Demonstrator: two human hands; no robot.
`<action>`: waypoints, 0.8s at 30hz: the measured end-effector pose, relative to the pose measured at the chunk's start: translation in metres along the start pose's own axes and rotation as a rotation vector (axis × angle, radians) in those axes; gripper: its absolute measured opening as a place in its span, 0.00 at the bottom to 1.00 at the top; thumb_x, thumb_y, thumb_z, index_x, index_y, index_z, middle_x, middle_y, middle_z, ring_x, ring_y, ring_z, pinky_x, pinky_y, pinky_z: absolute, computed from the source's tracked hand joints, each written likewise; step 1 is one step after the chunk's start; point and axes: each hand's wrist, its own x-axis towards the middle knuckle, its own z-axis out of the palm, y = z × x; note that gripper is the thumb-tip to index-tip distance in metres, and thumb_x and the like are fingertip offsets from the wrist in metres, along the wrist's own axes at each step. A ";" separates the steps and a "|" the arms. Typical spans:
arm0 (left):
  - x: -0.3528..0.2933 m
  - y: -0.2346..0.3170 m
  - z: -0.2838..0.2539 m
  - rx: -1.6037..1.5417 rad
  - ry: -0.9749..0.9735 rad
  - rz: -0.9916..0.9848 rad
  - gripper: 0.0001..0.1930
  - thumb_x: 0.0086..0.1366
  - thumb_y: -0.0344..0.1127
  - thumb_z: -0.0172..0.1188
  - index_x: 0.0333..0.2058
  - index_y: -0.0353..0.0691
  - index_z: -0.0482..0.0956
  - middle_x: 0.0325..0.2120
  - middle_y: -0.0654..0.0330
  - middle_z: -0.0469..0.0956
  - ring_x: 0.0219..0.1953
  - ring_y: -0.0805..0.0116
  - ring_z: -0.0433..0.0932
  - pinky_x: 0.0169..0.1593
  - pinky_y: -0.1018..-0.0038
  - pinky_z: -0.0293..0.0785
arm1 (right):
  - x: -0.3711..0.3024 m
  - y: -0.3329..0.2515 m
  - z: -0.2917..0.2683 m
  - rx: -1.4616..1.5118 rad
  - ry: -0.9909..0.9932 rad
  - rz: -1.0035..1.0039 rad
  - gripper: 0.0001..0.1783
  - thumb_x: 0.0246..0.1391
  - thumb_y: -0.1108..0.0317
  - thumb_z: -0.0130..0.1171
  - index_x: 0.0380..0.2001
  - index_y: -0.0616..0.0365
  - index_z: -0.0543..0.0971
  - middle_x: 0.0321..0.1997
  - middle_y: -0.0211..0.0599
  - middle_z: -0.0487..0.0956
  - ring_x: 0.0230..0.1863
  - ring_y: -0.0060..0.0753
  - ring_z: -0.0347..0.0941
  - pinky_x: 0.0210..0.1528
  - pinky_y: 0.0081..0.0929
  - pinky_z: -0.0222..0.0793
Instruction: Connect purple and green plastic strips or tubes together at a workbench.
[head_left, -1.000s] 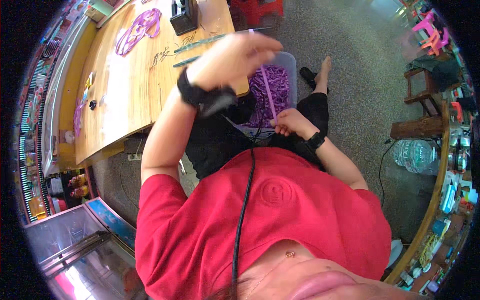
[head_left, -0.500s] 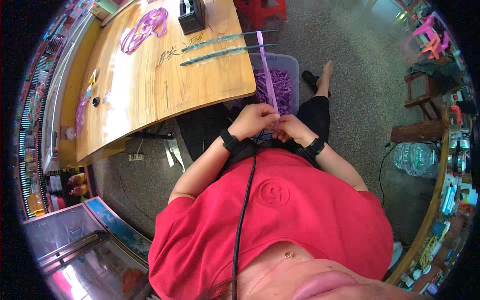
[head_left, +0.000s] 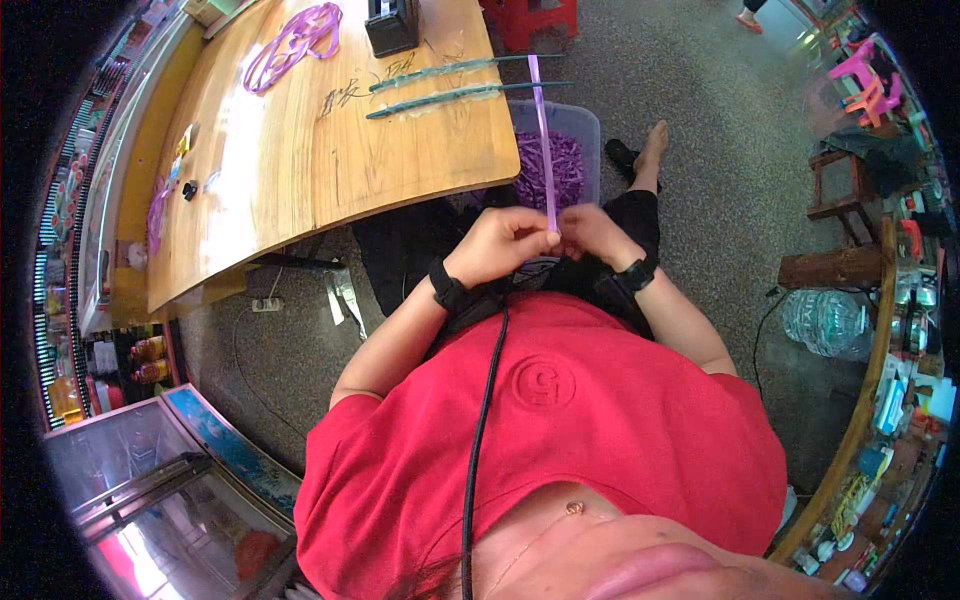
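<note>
A narrow purple ribbon stretches from two dark green rods down toward my lap. At its lower end my left hand is closed, thumb and forefinger pinching the ribbon. My right hand is right beside it, fingers curled in and slightly blurred; whatever they hold is hidden. The rods are taped flat to the wooden table, and their tips jut past its right edge, where the ribbon's upper end lies across them. Under the ribbon stands a clear plastic bin holding many purple ribbon pieces.
A bundle of purple ribbon and a black tape dispenser rest on the table's far part. Behind it is a red stool. A wooden stool and a big clear bottle stand to the right, beside loaded shelves.
My right hand has shifted up and slightly away from the left, which still pinches the ribbon. The ribbon tail below my fingers no longer shows. Another person's foot has appeared at the top right.
</note>
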 end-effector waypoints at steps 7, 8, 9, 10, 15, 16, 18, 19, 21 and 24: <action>0.013 -0.035 -0.007 0.457 0.068 0.033 0.11 0.66 0.35 0.59 0.42 0.35 0.81 0.32 0.57 0.82 0.34 0.71 0.79 0.39 0.73 0.75 | -0.036 -0.006 0.028 0.001 -0.243 0.125 0.20 0.57 0.51 0.63 0.27 0.60 0.80 0.20 0.32 0.80 0.18 0.22 0.74 0.21 0.17 0.68; 0.014 -0.036 -0.005 0.409 0.074 0.029 0.11 0.66 0.35 0.59 0.42 0.35 0.81 0.32 0.57 0.82 0.34 0.73 0.79 0.38 0.74 0.75 | -0.035 -0.004 0.027 0.002 -0.240 0.124 0.20 0.57 0.51 0.63 0.27 0.60 0.80 0.20 0.32 0.80 0.18 0.22 0.74 0.21 0.17 0.68; 0.016 -0.039 -0.004 0.411 0.073 0.028 0.11 0.66 0.35 0.59 0.42 0.35 0.81 0.32 0.57 0.82 0.34 0.73 0.79 0.38 0.74 0.75 | -0.034 -0.004 0.027 0.013 -0.254 0.119 0.20 0.57 0.51 0.63 0.27 0.60 0.80 0.20 0.32 0.80 0.18 0.21 0.74 0.21 0.17 0.68; 0.018 -0.043 -0.004 0.318 0.090 0.064 0.11 0.66 0.36 0.60 0.40 0.35 0.82 0.31 0.59 0.82 0.32 0.75 0.78 0.36 0.75 0.74 | -0.034 -0.004 0.027 0.023 -0.269 0.114 0.20 0.57 0.51 0.63 0.28 0.60 0.80 0.21 0.32 0.80 0.19 0.21 0.74 0.22 0.17 0.68; 0.020 -0.037 -0.006 0.254 0.148 -0.169 0.12 0.65 0.38 0.62 0.35 0.33 0.83 0.26 0.64 0.80 0.28 0.79 0.76 0.32 0.78 0.73 | -0.036 -0.015 0.021 -0.018 -0.260 0.088 0.17 0.58 0.55 0.61 0.31 0.60 0.81 0.23 0.32 0.80 0.20 0.21 0.74 0.23 0.17 0.69; 0.018 -0.041 -0.007 0.230 0.163 -0.153 0.12 0.65 0.38 0.63 0.34 0.33 0.83 0.25 0.64 0.80 0.27 0.79 0.76 0.32 0.78 0.73 | -0.035 -0.018 0.018 -0.074 -0.245 0.053 0.16 0.59 0.56 0.60 0.34 0.60 0.81 0.25 0.32 0.80 0.21 0.21 0.74 0.23 0.18 0.69; 0.017 -0.039 -0.008 0.205 0.174 -0.135 0.12 0.65 0.39 0.63 0.33 0.33 0.83 0.23 0.65 0.80 0.26 0.79 0.75 0.32 0.78 0.73 | -0.029 -0.022 0.009 0.058 -0.027 -0.077 0.15 0.60 0.58 0.58 0.39 0.60 0.80 0.30 0.32 0.81 0.25 0.20 0.74 0.24 0.19 0.70; 0.017 -0.033 -0.008 0.222 0.168 -0.153 0.12 0.65 0.39 0.63 0.33 0.33 0.83 0.23 0.64 0.80 0.26 0.79 0.76 0.32 0.79 0.73 | -0.025 -0.025 0.005 0.171 0.078 -0.108 0.16 0.60 0.59 0.59 0.42 0.60 0.79 0.33 0.30 0.81 0.29 0.19 0.74 0.27 0.19 0.70; 0.017 -0.030 -0.007 0.239 0.163 -0.171 0.12 0.64 0.38 0.63 0.33 0.33 0.83 0.23 0.64 0.80 0.26 0.79 0.76 0.32 0.79 0.73 | -0.021 -0.039 0.001 0.241 0.168 -0.232 0.15 0.59 0.60 0.61 0.42 0.59 0.80 0.34 0.29 0.82 0.31 0.18 0.74 0.31 0.18 0.70; 0.019 -0.031 -0.006 0.136 0.145 -0.180 0.12 0.64 0.38 0.63 0.33 0.33 0.84 0.24 0.64 0.81 0.26 0.79 0.76 0.32 0.79 0.73 | -0.008 -0.057 0.009 0.130 0.242 -0.360 0.16 0.58 0.60 0.62 0.41 0.62 0.81 0.33 0.30 0.83 0.32 0.18 0.75 0.33 0.18 0.69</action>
